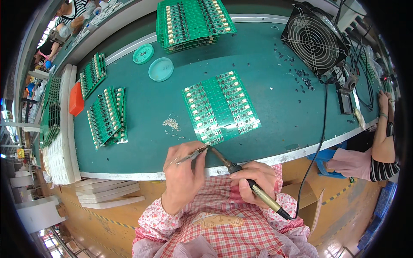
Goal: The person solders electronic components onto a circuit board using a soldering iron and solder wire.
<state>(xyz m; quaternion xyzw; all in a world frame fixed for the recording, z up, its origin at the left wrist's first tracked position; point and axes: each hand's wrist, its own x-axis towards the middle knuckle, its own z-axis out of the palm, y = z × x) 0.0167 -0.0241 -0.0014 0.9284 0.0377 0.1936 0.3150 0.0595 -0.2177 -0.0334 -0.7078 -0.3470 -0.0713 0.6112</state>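
Observation:
A green circuit board panel (218,101) lies flat on the bench, with rows of white and black components along it. At its near edge, my left hand (184,175) is closed on metal tweezers (189,157), whose tips are at the board's corner. A thin wire also shows by that hand; I cannot tell how it is held. My right hand (260,175) grips a soldering iron (267,198) with a black and gold handle. The iron's tip points at the same corner, close to the tweezers; whether they touch is too small to tell.
Stacked boards stand at the back (193,26) and left (105,116). Two round turquoise dishes (161,69), a pile of tiny pale parts (172,124) and scattered black chips (304,81) are about. A fan (316,41) stands far right; the iron's cable (319,146) hangs over the front edge.

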